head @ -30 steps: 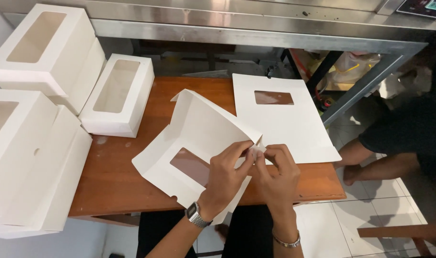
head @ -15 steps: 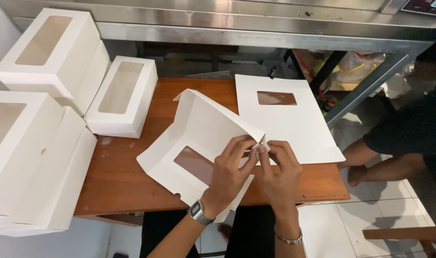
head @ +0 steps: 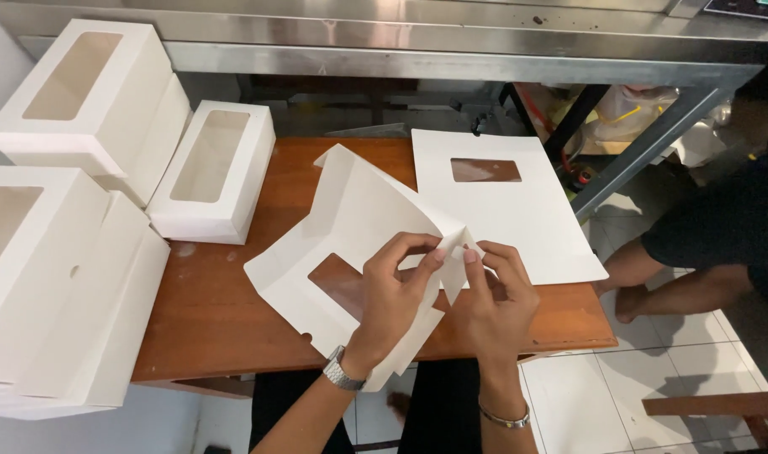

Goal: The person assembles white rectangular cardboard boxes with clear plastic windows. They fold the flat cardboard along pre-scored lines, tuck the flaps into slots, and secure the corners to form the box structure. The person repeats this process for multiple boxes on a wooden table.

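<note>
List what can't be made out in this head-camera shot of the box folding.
- Corner flap of the partly folded box blank: the left hand and right hand pinch it, and the fingers hide how it is creased.
- Flat blank: its near corner is covered by the right hand.
- Big finished boxes: cut off by the left edge.
- Person at the right: only legs and dark clothing; the frame cuts off the rest.

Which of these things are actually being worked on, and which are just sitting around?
In hand:
- left hand and right hand pinching a corner of the part-folded white box sheet

Lying about:
- flat windowed sheet
- small made-up box
- larger made-up boxes
- wooden table
</note>
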